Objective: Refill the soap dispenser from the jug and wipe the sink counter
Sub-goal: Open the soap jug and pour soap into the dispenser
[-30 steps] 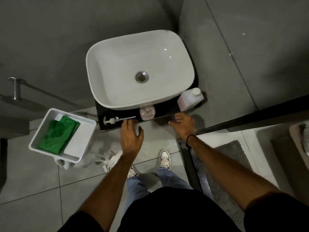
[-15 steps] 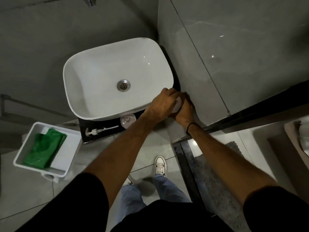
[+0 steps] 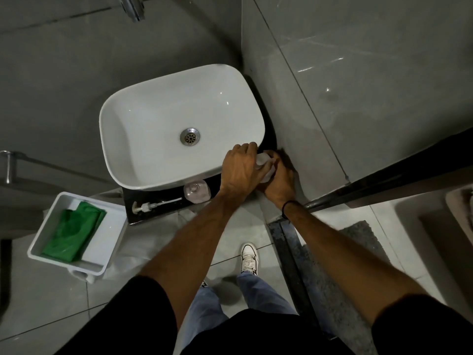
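Observation:
A white jug (image 3: 265,163) stands on the dark counter (image 3: 163,207) at the right front corner of the white basin (image 3: 143,119). My left hand (image 3: 239,167) is closed over the jug's top. My right hand (image 3: 279,180) wraps its right side, so most of the jug is hidden. The open soap dispenser bottle (image 3: 196,192) stands on the counter just left of my hands. Its pump (image 3: 148,206) lies flat on the counter further left. A green cloth (image 3: 73,231) lies in a white bin (image 3: 112,224) left of the counter.
Grey tiled walls close in behind and to the right of the basin. A tap (image 3: 133,7) hangs above. A dark threshold strip (image 3: 289,249) and a grey mat (image 3: 358,242) lie on the floor at right. My shoe (image 3: 249,257) stands below the counter.
Both hands moved from the counter's front edge to the jug and closed on it. In the last half second they have stayed there, while the camera view shifted.

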